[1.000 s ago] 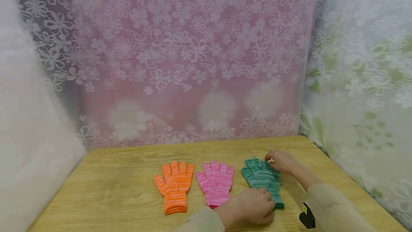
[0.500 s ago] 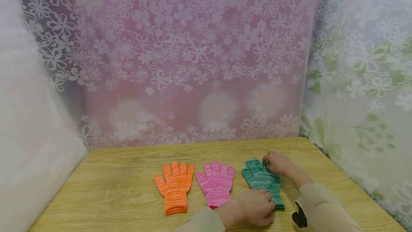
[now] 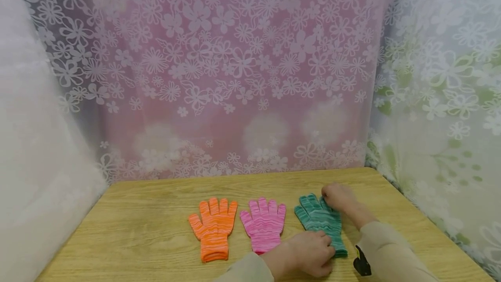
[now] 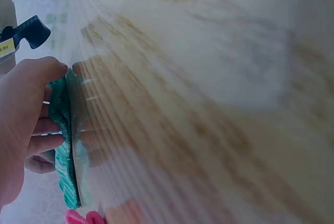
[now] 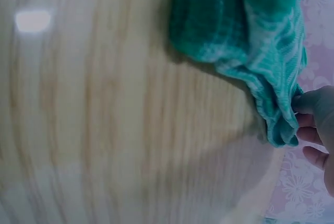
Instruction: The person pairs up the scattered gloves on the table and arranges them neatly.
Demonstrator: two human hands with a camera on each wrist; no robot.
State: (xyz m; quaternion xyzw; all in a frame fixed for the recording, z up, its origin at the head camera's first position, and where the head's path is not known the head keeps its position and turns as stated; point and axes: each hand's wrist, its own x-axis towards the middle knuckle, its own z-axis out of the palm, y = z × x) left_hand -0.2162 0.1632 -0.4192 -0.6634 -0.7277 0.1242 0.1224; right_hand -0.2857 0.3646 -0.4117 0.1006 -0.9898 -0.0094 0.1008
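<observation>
A green striped knit glove (image 3: pixel 320 219) lies on the table, fingers pointing away. My right hand (image 3: pixel 339 196) is at its far right corner. In the right wrist view, thumb and fingers of the right hand (image 5: pixel 321 125) pinch the tip of a finger of the green glove (image 5: pixel 276 78). My left hand (image 3: pixel 307 252) lies over the lower left of the glove, near the cuff. In the left wrist view, the thumb of the left hand (image 4: pixel 31 114) is at one end of the green glove (image 4: pixel 65 156) and its bent fingers hold it down.
A pink glove (image 3: pixel 263 221) lies left of the green one, its cuff partly behind my left wrist. Farther left is an orange glove (image 3: pixel 215 225). The wooden table (image 3: pixel 129 229) is bordered by flowered curtains (image 3: pixel 235 77). A black device (image 3: pixel 362 262) sits at my right sleeve.
My right hand has closed its fingers on the green glove's fingertip, its forearm shifting slightly left. The left hand stays at the cuff, and the gloves have hardly moved.
</observation>
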